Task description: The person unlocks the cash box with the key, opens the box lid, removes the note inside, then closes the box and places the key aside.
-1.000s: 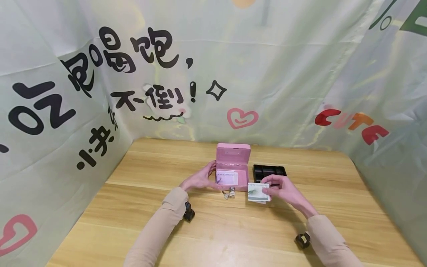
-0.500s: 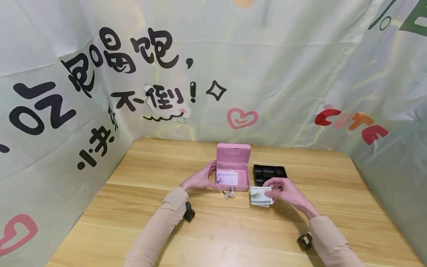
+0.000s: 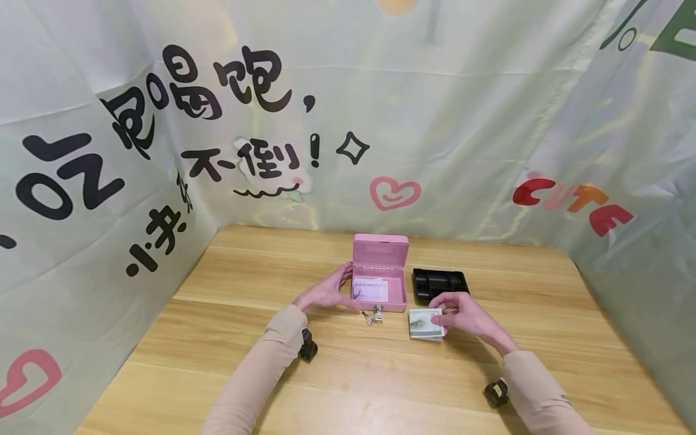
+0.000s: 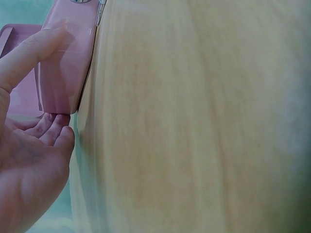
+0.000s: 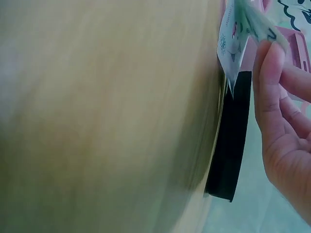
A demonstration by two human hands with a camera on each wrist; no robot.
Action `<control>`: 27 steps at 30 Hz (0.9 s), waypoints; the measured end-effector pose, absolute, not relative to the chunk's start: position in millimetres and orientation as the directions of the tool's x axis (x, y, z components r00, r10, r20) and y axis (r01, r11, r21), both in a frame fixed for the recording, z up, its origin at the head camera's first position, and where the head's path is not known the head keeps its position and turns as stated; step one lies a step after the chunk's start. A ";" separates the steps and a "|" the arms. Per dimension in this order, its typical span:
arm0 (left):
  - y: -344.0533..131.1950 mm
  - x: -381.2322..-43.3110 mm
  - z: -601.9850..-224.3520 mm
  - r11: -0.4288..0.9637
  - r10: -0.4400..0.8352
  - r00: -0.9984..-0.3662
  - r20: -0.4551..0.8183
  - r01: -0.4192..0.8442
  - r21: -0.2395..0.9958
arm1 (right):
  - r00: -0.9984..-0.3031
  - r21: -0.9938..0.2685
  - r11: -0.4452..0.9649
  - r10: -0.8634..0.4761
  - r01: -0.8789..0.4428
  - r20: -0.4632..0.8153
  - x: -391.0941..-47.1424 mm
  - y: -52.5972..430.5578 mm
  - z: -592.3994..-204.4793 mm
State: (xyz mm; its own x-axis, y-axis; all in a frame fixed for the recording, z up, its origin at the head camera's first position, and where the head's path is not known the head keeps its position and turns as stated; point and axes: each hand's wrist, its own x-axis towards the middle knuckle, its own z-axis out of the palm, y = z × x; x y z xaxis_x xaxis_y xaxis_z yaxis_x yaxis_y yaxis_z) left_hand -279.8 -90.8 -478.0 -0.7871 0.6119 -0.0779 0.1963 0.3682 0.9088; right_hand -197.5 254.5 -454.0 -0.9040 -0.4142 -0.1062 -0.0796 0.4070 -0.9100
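A pink cash box (image 3: 402, 296) stands on the table with its lid raised and purple banknotes (image 3: 371, 290) lying inside, toward the left. My left hand (image 3: 326, 291) grips the box's left front corner; in the left wrist view the thumb (image 4: 36, 51) lies on the front face and the fingertips touch the side. My right hand (image 3: 462, 311) pinches green-and-white banknotes (image 3: 424, 324) between thumb and fingers, right of the box and in front of a black tray (image 3: 440, 281). Seen from the right wrist, the held banknotes (image 5: 233, 41) look folded or bent.
A small padlock (image 3: 379, 312) hangs at the front of the box, with keys (image 3: 369, 318) beside it. The divided black tray sits just right of the box. Printed cloth walls (image 3: 462, 151) rise at the back and sides of the wooden table (image 3: 359, 374).
My right hand has drawn the banknotes slightly right and toward the table's front, away from the box, exposing more of the black tray. The left hand stays on the box.
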 end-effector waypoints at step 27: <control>-90.8 -279.6 -479.1 0.331 0.613 -0.787 -0.069 0.177 0.927 | -0.919 -0.814 0.556 -0.388 -0.169 -0.074 -199.0 247.8 -454.9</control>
